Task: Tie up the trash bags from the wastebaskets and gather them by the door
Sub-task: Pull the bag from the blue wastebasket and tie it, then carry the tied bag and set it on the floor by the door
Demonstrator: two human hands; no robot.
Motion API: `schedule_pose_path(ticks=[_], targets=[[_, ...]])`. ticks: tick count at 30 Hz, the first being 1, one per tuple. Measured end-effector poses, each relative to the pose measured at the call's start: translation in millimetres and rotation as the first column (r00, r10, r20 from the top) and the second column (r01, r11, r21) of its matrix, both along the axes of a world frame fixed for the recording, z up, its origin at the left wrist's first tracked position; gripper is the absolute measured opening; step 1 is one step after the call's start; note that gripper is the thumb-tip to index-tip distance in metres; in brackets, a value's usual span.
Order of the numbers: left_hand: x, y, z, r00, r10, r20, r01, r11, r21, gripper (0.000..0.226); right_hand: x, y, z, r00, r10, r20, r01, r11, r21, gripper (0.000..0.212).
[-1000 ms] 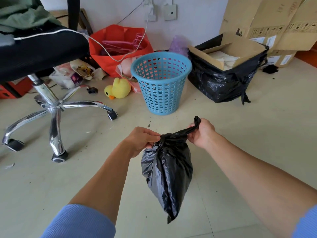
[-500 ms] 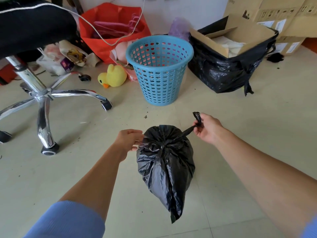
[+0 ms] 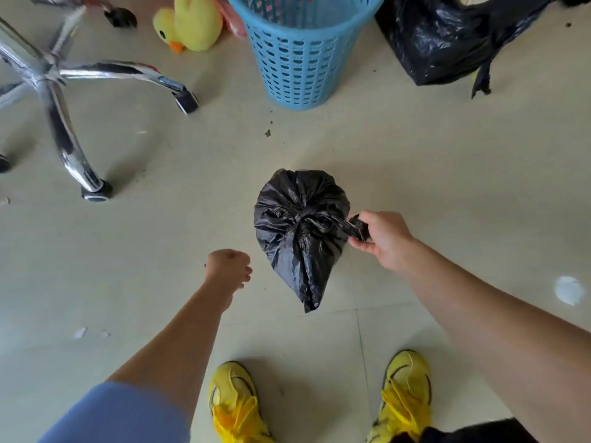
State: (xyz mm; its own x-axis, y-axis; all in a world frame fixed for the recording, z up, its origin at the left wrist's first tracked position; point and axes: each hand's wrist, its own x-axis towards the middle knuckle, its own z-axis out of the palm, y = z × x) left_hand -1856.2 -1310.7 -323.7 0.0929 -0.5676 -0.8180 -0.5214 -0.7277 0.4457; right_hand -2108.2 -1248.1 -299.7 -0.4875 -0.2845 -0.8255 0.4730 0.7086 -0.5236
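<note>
A small black trash bag [image 3: 300, 231], knotted at its top, hangs in the air in front of me above the floor. My right hand [image 3: 382, 238] grips one twisted end of the knot at the bag's right side and carries its weight. My left hand [image 3: 227, 266] is to the lower left of the bag, apart from it, fingers curled into a loose fist with nothing in them. The blue wastebasket [image 3: 302, 52] stands on the floor beyond the bag; I see no liner on its wall.
A chrome office-chair base [image 3: 64, 91] with castors spreads at the left. A yellow toy duck [image 3: 190, 25] lies beside the basket. A large black bag [image 3: 444, 43] sits at top right. My yellow shoes [image 3: 319, 401] stand on the pale tiled floor.
My left hand has let go of the bag and dropped away to the lower left. The right hand alone now holds the knot end. The view has tilted down toward my feet.
</note>
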Motion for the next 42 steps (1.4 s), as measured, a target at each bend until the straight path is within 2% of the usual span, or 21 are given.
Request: schedule_pose_path(ticks=[4, 8, 10, 14, 18, 21, 24, 28, 32, 37, 39, 42], targets=[[14, 27, 76, 0.991, -0.126, 0.044, 0.121, 0.987, 0.106, 0.02, 15, 10, 70, 0.968, 0.227, -0.106, -0.22, 0.973, 0.072, 0.009], [14, 35, 167, 0.974, -0.225, 0.026, 0.221, 0.971, 0.095, 0.016, 26, 14, 159, 0.843, 0.501, -0.197, -0.478, 0.864, 0.155, 0.02], [11, 34, 217, 0.965, -0.26, 0.029, 0.257, 0.963, 0.076, 0.016, 27, 18, 205, 0.804, 0.546, -0.236, -0.515, 0.837, 0.184, 0.029], [0, 31, 314, 0.94, -0.339, 0.027, 0.338, 0.94, 0.049, 0.015, 10, 48, 292, 0.859, 0.469, -0.207, -0.433, 0.88, 0.198, 0.029], [-33, 38, 409, 0.894, -0.446, 0.039, 0.446, 0.895, 0.02, 0.016, -25, 101, 370, 0.944, 0.276, -0.18, -0.244, 0.953, 0.182, 0.032], [-74, 51, 473, 0.853, -0.52, 0.04, 0.521, 0.853, -0.018, 0.016, -55, 153, 428, 0.945, 0.2, -0.259, -0.171, 0.977, 0.131, 0.023], [-128, 74, 525, 0.803, -0.595, 0.019, 0.596, 0.802, -0.049, 0.016, -90, 205, 477, 0.934, 0.146, -0.327, -0.121, 0.988, 0.095, 0.027], [-208, 119, 581, 0.727, -0.686, -0.01, 0.683, 0.726, -0.08, 0.015, -147, 270, 531, 0.969, -0.102, -0.226, 0.104, 0.995, -0.004, 0.03], [-294, 171, 625, 0.59, -0.807, -0.003, 0.803, 0.587, -0.106, 0.016, -210, 326, 588, 0.957, -0.19, -0.22, 0.188, 0.982, -0.027, 0.03], [-398, 215, 661, 0.344, -0.937, 0.056, 0.93, 0.332, -0.156, 0.015, -281, 374, 647, 0.918, 0.003, -0.397, 0.024, 0.998, 0.063, 0.044], [-445, 230, 677, 0.221, -0.971, 0.093, 0.962, 0.201, -0.187, 0.015, -316, 392, 669, 0.905, 0.029, -0.424, 0.023, 0.993, 0.117, 0.05], [-525, 245, 697, 0.083, -0.983, 0.161, 0.975, 0.047, -0.217, 0.017, -376, 412, 693, 0.874, 0.104, -0.475, -0.001, 0.977, 0.212, 0.037]])
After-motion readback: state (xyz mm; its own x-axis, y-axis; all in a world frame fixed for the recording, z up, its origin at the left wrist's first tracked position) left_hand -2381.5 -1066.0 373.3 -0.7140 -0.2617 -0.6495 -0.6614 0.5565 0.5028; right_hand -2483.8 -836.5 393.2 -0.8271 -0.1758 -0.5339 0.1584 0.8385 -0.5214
